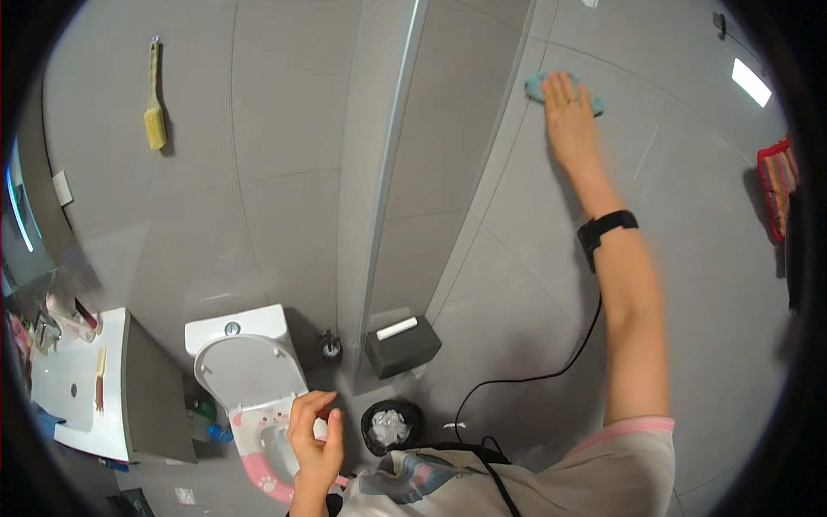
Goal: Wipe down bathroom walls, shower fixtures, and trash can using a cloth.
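My right hand (570, 121) is raised high at the upper right and lies flat on a teal cloth (536, 86). It holds the cloth pressed against the grey tiled wall (689, 224); edges of the cloth stick out on both sides of the fingers. A black band (607, 231) sits round the right wrist. Low in the middle, my left hand (316, 439) hangs in the air in front of the toilet seat (254, 444). Its fingers are loosely bent, the thumb stands apart, and I see nothing in it.
A white toilet (245, 370) stands beside a washbasin (112, 414). Nearby are a black waste bin (417, 422) and a dark box (403, 349). A wall edge (392, 164) juts out; a yellow brush (154, 112) hangs left, a striped bag (775, 185) right. A black cable (517, 379) curves beneath my arm.
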`<act>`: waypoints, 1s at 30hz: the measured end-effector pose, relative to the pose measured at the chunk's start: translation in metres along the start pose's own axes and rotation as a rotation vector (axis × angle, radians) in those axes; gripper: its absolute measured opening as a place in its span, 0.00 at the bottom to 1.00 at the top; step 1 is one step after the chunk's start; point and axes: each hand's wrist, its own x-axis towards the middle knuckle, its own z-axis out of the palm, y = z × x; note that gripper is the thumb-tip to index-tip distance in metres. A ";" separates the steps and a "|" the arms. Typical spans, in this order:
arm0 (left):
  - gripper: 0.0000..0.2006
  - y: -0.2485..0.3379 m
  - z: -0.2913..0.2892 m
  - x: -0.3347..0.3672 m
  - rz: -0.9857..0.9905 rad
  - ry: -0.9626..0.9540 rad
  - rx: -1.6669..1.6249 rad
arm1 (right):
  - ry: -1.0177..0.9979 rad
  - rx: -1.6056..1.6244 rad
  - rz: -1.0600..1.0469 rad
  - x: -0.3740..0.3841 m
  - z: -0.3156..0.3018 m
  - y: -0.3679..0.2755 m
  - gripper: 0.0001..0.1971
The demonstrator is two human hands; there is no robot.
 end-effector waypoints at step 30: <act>0.11 0.016 -0.085 -0.073 -0.273 0.269 0.372 | 0.241 0.886 0.727 0.036 -0.049 -0.276 0.32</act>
